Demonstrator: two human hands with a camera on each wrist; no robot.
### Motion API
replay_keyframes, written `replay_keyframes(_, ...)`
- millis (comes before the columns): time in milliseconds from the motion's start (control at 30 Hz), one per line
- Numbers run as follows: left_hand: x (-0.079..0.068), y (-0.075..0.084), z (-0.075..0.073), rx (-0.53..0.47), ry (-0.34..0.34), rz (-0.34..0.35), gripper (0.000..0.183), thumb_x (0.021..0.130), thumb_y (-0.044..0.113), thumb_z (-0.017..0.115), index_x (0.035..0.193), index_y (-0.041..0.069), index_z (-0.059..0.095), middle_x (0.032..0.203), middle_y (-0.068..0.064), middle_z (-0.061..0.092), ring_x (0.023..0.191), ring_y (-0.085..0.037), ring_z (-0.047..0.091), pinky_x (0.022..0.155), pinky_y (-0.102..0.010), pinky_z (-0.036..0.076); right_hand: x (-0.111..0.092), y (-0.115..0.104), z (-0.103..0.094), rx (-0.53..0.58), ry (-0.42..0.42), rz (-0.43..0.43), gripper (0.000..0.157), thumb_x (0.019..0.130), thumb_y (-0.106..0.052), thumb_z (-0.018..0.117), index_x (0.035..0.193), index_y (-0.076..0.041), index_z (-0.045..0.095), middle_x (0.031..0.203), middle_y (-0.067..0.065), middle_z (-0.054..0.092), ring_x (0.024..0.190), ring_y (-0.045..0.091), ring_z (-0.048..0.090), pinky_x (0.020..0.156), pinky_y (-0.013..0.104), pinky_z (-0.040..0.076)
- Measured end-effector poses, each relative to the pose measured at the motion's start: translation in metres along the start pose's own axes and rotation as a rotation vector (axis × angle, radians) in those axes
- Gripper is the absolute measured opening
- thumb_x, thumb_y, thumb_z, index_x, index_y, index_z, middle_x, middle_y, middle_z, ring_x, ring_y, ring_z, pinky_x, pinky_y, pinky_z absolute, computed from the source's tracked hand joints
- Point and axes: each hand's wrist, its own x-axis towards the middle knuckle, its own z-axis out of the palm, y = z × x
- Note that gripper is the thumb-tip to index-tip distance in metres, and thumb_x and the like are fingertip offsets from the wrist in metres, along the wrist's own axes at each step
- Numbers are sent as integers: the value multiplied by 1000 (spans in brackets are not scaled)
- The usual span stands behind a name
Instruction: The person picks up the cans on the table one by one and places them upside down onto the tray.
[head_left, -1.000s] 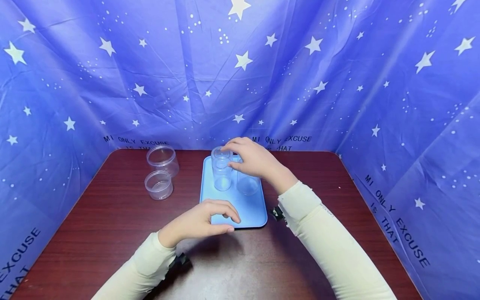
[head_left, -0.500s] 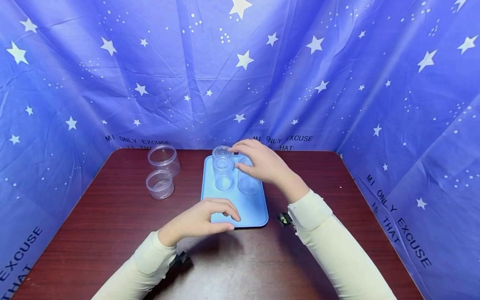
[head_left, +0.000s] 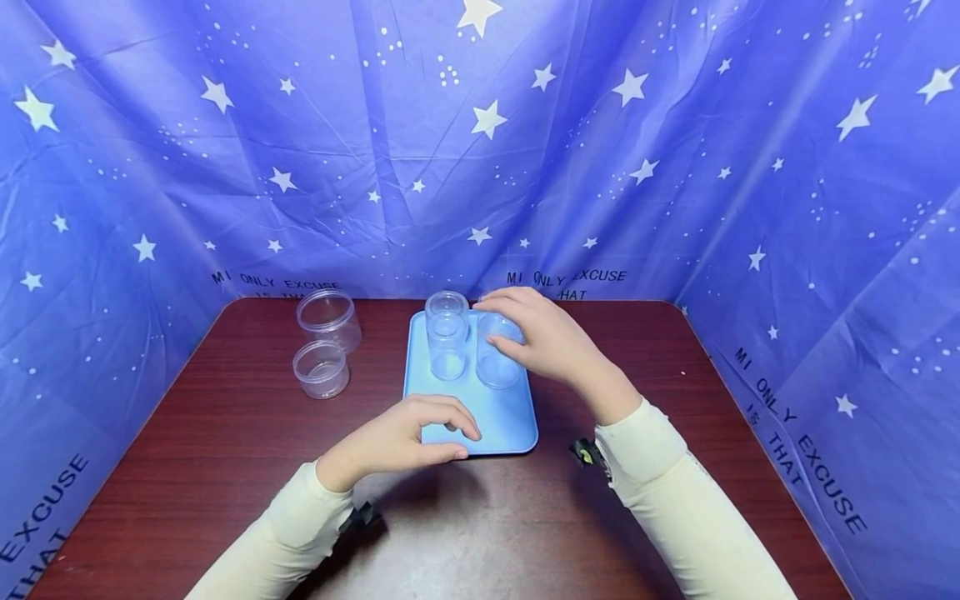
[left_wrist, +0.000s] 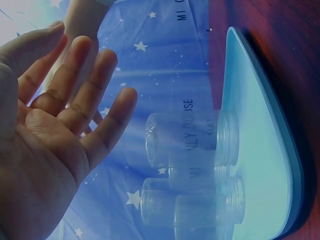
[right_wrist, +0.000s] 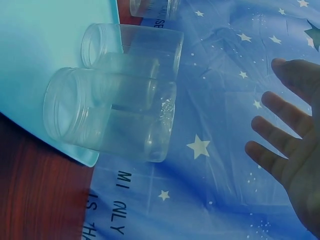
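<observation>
Several clear plastic jars stand upside down, threaded rims down, on a light blue tray [head_left: 498, 425]. On the tray's left, a narrow jar [head_left: 447, 358] overlaps another behind it in the head view. To its right is a wider jar [head_left: 497, 364]. My right hand [head_left: 551, 346] hovers over that jar with fingers spread; the right wrist view shows a gap between the fingertips [right_wrist: 256, 147] and the jars [right_wrist: 110, 112]. My left hand [head_left: 397, 437] hangs above the tray's near left edge, fingers loosely bent, holding nothing. Beyond its palm in the left wrist view are the jars [left_wrist: 200, 205].
Two open clear containers stand on the dark red-brown table [head_left: 225, 467] left of the tray: a low one [head_left: 321, 371] in front and a bigger one [head_left: 330, 321] behind. A blue star-printed curtain [head_left: 315, 133] surrounds the table's back and sides.
My right hand has moved right and slightly toward me, away from the narrow jars and over the wider one. The left hand stays where it was, and the jars keep their places.
</observation>
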Motion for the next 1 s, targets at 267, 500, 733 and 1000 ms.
replay_keyframes(267,0,0,-2,25,10,1,17,96,14,73,112,20,73,109,5,72,107,-7,66,96,-29,54,-20,7,5,8,76,3,45,93,-23,76,135,-13,65,139,4,62,133,26,53,111,45,44)
replay_keyframes(500,-1,-1,-3,35,21,2,14,97,17,72,111,19,73,109,7,72,107,-8,66,96,-28,54,-37,11,11,40,109,5,47,91,-19,78,136,-12,64,137,5,62,132,25,53,113,44,40)
replay_keyframes(733,-2,1,-5,50,28,-9,13,98,18,71,111,20,73,110,7,71,107,-7,66,96,-29,54,-52,5,10,64,145,-18,48,89,-17,80,135,-13,65,137,4,62,133,24,53,114,41,40)
replay_keyframes(1000,-2,-1,-4,49,28,-3,14,98,16,71,111,19,73,110,7,71,107,-7,66,96,-28,54,-64,5,12,76,164,-31,48,88,-15,81,133,-11,65,136,4,63,132,24,54,114,39,40)
